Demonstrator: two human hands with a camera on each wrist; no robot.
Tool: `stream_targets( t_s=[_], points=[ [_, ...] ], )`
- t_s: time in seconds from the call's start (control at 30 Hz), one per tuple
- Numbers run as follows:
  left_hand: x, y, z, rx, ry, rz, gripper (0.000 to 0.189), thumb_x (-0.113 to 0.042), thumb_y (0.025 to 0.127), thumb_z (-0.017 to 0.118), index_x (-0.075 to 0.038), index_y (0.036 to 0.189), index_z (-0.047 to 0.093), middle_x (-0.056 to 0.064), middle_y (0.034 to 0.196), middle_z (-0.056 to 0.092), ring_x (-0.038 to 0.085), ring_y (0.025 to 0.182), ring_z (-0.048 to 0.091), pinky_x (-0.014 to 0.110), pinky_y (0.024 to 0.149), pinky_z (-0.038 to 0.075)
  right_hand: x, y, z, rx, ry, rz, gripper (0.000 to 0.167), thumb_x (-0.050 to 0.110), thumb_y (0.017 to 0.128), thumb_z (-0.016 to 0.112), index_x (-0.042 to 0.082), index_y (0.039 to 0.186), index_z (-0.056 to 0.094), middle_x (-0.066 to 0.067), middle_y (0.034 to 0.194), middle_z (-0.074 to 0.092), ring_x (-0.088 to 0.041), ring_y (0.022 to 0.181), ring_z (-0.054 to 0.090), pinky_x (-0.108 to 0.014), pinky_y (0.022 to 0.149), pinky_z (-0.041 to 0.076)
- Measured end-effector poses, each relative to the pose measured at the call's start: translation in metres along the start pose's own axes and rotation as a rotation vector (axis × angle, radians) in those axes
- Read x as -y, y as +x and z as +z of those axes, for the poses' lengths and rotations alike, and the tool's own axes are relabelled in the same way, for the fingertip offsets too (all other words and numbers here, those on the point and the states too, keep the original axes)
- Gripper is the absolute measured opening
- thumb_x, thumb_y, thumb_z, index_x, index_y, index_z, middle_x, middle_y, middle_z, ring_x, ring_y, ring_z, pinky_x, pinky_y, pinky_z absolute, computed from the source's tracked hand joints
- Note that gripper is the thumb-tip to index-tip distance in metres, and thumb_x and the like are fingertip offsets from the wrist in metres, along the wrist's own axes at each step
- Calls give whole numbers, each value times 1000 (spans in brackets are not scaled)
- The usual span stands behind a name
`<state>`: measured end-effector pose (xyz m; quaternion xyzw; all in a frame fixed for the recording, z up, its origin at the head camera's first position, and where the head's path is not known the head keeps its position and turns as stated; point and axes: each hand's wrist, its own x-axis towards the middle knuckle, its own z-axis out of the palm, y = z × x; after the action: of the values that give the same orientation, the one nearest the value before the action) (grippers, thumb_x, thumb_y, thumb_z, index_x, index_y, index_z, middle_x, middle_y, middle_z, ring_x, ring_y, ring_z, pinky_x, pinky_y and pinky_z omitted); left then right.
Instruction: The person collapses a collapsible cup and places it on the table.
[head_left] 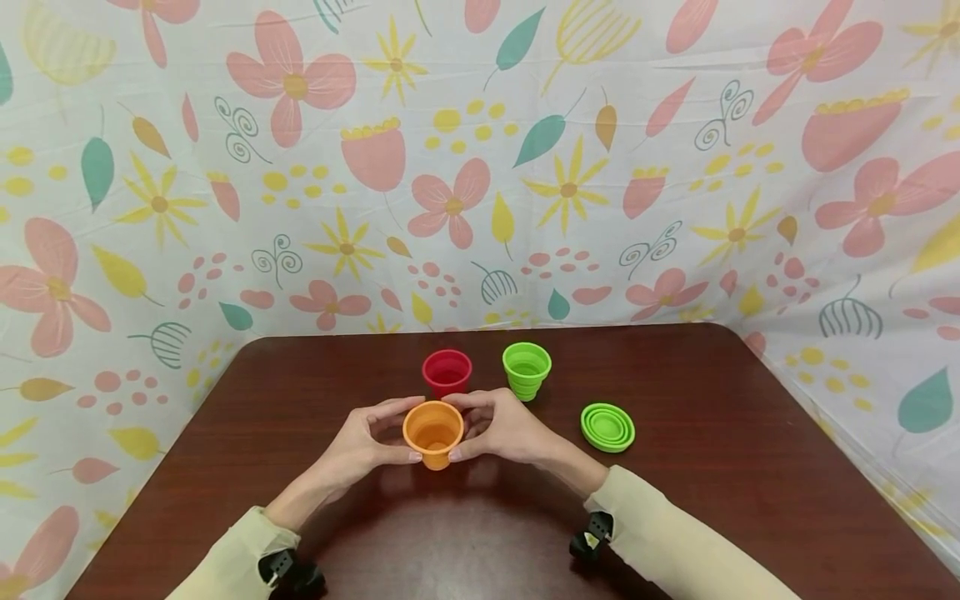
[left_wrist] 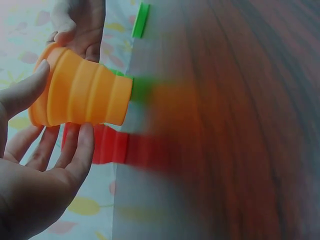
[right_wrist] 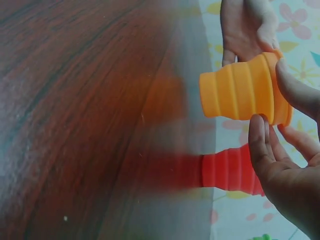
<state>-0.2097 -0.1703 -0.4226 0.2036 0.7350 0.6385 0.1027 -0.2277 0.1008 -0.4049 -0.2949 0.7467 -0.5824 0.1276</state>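
Note:
An expanded orange collapsible cup (head_left: 433, 429) is held upright by both hands, its mouth facing up and its stepped wall narrowing to the base. My left hand (head_left: 365, 439) grips the rim from the left, thumb in front and fingers behind. From the right, my right hand (head_left: 504, 427) pinches the same rim between thumb and fingers. In both wrist views the orange cup (left_wrist: 82, 90) hangs above the table, with a gap under its base. Just behind it stands an expanded red collapsible cup (head_left: 447, 372), its lower part partly covered by the hands and orange cup.
An expanded green collapsible cup (head_left: 527, 369) stands behind my right hand. To its right a second green cup (head_left: 607, 427) lies collapsed flat. All rest on a glossy dark brown table (head_left: 720, 450), backed by a floral cloth (head_left: 480, 208).

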Motion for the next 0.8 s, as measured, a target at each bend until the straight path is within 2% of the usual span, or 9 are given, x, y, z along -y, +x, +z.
stream_targets(
  t_s=[0.37,0.6,0.8],
  points=[
    [-15,7,20,41,-64,42,70,-4,83,88,-13,148,63,9,146,62,35,127,62,40,101,56,8,-17,-14,-29,19,-24,66,3,80,91,4,142,66,-14,124,72,-34,97,72,-40,87,63],
    [-22,9,33,44,-91,57,73,-1,82,89,-5,149,59,11,146,61,35,125,63,40,101,56,12,-29,-23,-39,-18,-25,65,5,80,92,6,140,68,-9,124,74,-33,97,73,-38,85,63],
    [-24,13,44,50,-98,72,71,-1,82,88,-7,148,62,14,143,62,37,120,65,39,99,57,15,-40,-30,-44,-6,-29,65,6,81,91,2,141,66,-14,124,74,-34,100,74,-38,86,63]
  ],
)
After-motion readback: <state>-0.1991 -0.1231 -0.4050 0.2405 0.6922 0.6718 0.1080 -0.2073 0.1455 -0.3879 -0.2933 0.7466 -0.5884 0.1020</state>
